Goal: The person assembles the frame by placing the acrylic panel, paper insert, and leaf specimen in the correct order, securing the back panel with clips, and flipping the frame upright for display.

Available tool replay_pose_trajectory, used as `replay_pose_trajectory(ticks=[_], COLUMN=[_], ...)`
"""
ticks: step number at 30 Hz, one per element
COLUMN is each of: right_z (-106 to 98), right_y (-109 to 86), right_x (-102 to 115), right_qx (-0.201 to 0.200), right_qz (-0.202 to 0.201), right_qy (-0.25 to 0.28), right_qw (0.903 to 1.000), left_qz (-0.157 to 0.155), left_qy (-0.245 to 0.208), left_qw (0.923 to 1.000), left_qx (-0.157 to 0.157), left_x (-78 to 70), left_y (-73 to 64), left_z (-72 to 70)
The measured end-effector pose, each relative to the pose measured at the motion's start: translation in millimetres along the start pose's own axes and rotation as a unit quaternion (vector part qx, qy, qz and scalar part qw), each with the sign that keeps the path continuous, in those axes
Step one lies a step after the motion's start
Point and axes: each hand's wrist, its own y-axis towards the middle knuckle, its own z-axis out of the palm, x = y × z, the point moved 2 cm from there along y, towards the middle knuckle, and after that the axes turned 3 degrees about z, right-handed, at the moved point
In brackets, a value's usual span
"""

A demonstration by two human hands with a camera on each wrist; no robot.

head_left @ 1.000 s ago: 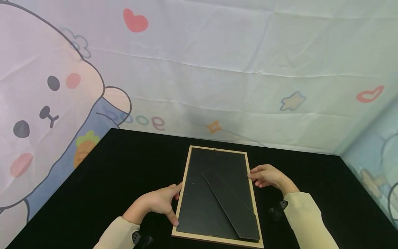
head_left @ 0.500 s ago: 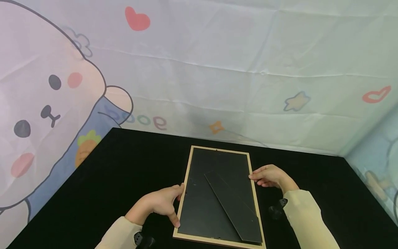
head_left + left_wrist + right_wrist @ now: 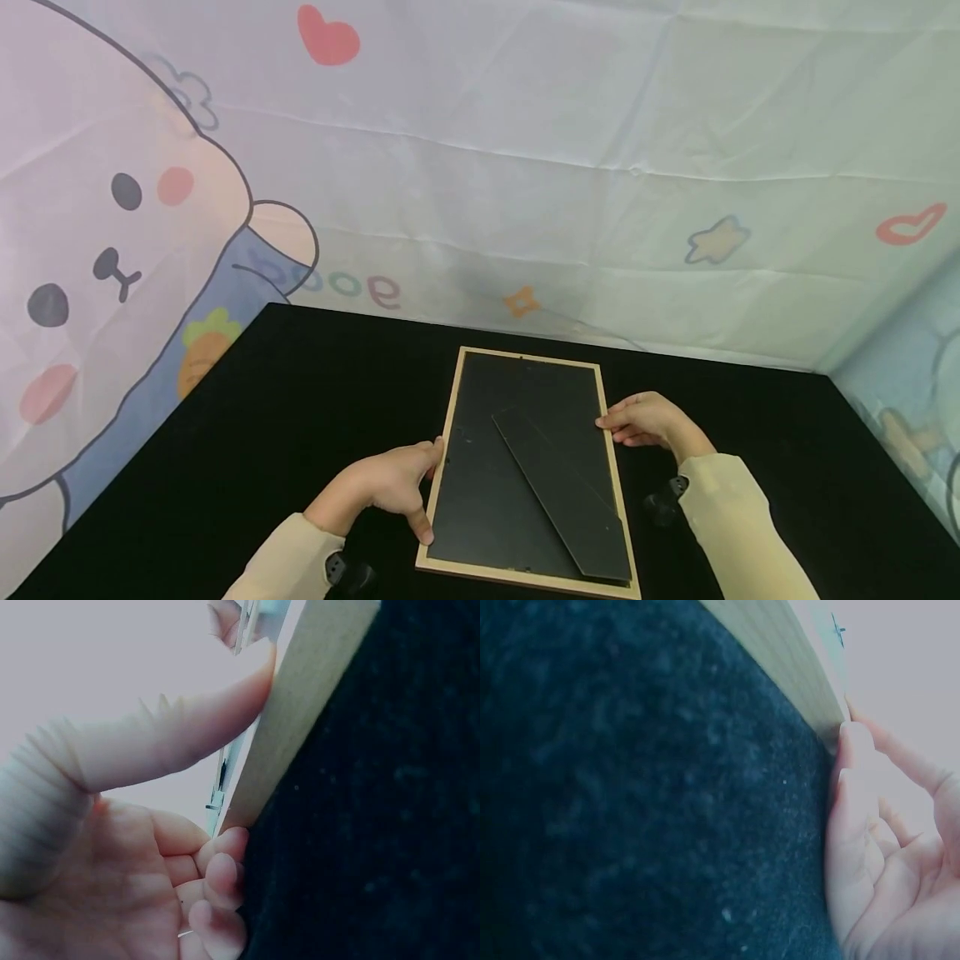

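Note:
A picture frame [image 3: 468, 492] lies back side up on the black table, with a pale wooden rim and a dark backing board. Its dark easel stand [image 3: 562, 500] lies slantwise across the back. My left hand [image 3: 393, 483] holds the left rim, thumb near the lower corner and fingers farther up along the side. In the left wrist view the thumb [image 3: 180, 731] rests on the wooden edge [image 3: 300, 697] and the fingertips curl against its side. On the right rim, my right hand [image 3: 648, 419] pinches the edge between thumb and fingers; the right wrist view shows this wooden side [image 3: 780, 652] too.
Black cloth covers the table [image 3: 360, 375]. A pale printed curtain [image 3: 480, 167] with a cartoon animal, hearts and stars hangs behind it and along the right. Small dark devices [image 3: 348, 575] are strapped at both wrists, below cream sleeves.
The head view has shifted slightly. Both hands keep their places on the rim, and the picture frame stays where it was on the table.

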Motion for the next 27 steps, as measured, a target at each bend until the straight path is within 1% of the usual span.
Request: replay_pose_trajectory(ticks=[5,13,17,22,25,27], right_z=[2.6,7.0,8.6,8.8,8.1,8.9], right_y=[-1.9,-2.3,-2.6,-2.7,-3.7,-5.1], right_x=[1.6,2.6,2.0,-0.8,-1.2,-0.3], right_qx=[-0.014,-0.027,-0.028,-0.021,-0.019,-0.017], right_qz=[0.001,-0.008,-0.01,-0.017,-0.026,-0.036], right_qy=[0.0,0.007,0.003,-0.001,-0.003,-0.007], right_qw=[0.9999,0.9996,0.9996,0.9996,0.9995,0.9992], left_qz=[-0.002,-0.004,-0.004,-0.014,-0.006,0.004], left_qy=[-0.019,-0.021,-0.011,0.007,0.009,0.0], left_qw=[0.9998,0.9998,0.9999,0.9997,0.9998,0.9998], left_qx=[0.003,0.004,0.01,0.017,0.019,0.02], left_x=[-0.4,-0.9,-1.0,-1.8,-0.4,2.0], left_y=[0.1,-0.4,-0.3,-1.2,-1.3,-1.7], left_z=[0.5,-1.3,-1.8,-3.1,-4.2,-4.9])
